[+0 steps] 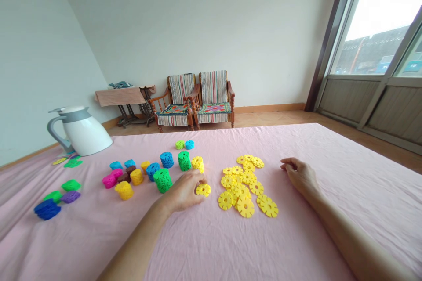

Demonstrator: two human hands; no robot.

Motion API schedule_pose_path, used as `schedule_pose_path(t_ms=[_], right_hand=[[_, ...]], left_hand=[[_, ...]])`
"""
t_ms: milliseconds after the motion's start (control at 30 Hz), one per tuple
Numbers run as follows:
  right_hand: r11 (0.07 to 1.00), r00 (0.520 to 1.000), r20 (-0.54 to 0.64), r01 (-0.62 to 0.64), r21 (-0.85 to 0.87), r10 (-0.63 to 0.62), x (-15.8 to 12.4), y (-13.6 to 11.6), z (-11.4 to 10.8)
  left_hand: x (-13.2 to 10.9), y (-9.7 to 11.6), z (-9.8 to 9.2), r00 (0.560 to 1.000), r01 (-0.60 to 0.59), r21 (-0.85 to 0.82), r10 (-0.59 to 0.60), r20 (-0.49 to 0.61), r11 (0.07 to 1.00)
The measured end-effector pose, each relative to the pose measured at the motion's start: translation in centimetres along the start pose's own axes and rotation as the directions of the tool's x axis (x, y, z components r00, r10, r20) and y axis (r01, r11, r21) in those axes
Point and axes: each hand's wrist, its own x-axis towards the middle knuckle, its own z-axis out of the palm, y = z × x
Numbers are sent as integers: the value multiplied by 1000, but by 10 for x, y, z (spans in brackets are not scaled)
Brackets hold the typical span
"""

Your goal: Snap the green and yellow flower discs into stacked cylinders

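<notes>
My left hand (188, 191) is closed at its fingertips on a yellow slotted plastic disc (203, 190), low over the cloth; whether more discs sit beneath it I cannot tell. Just beyond the hand stands a yellow disc stack (198, 163), with a tall green stack (184, 161) beside it. Another green stack (162, 180) is close to the left of my wrist. Loose yellow discs (242, 192) lie spread and overlapping between my two hands. My right hand (300, 176) rests on the cloth right of them, fingers loosely bent and apart, with nothing visible in it.
A pink cloth (211, 246) covers the table. More disc stacks, blue (166, 159), yellow (124, 190), magenta (110, 180) and dark blue (47, 209), stand to the left. A white jug (87, 134) is at the far left. Two wooden chairs (214, 92) stand beyond the table.
</notes>
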Motion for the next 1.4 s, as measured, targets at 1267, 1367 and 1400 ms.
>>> schedule_pose_path(t_ms=[1267, 1367, 1400], right_hand=[[1000, 1000, 12, -6, -7, 7, 2, 1, 1], [1000, 1000, 12, -8, -7, 8, 1, 1, 1], [1000, 1000, 12, -9, -7, 10, 1, 1, 0]], left_hand=[[1, -1, -2, 996, 64, -79, -69, -62, 995], [2, -2, 3, 997, 68, -46, -69, -38, 997], [2, -3, 4, 997, 65, -37, -66, -35, 997]])
